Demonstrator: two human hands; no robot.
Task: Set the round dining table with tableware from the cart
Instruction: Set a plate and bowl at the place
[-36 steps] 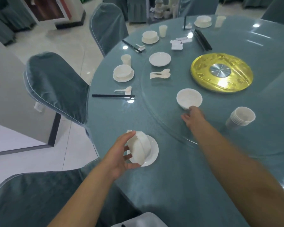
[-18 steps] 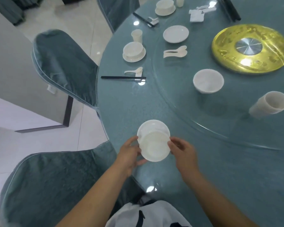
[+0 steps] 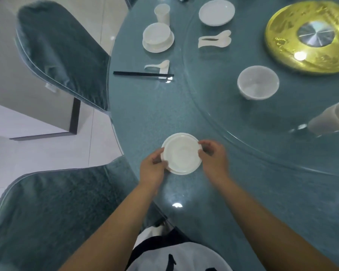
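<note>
Since a moment ago we have lowered the bowl (image 3: 181,152) closer onto its saucer (image 3: 184,171) at the bench (image 3: 213,192) edge. Our left hand (image 3: 153,168) and right hand (image 3: 213,160) hold it, fingers curled on its rim. Farther off, a spare bowl (image 3: 258,82) and stacked cups (image 3: 331,119) wait.

I see two bare forearms, no sleeves reaching the wrists or elbows. Left hand (image 3: 152,169) and right hand (image 3: 213,161) bare too: no gloves, rings, watch or bands that I can make out. At bottom edge, a white top (image 3: 176,257) with black markings, a dark band above it. Print too cropped for me to read.
</note>
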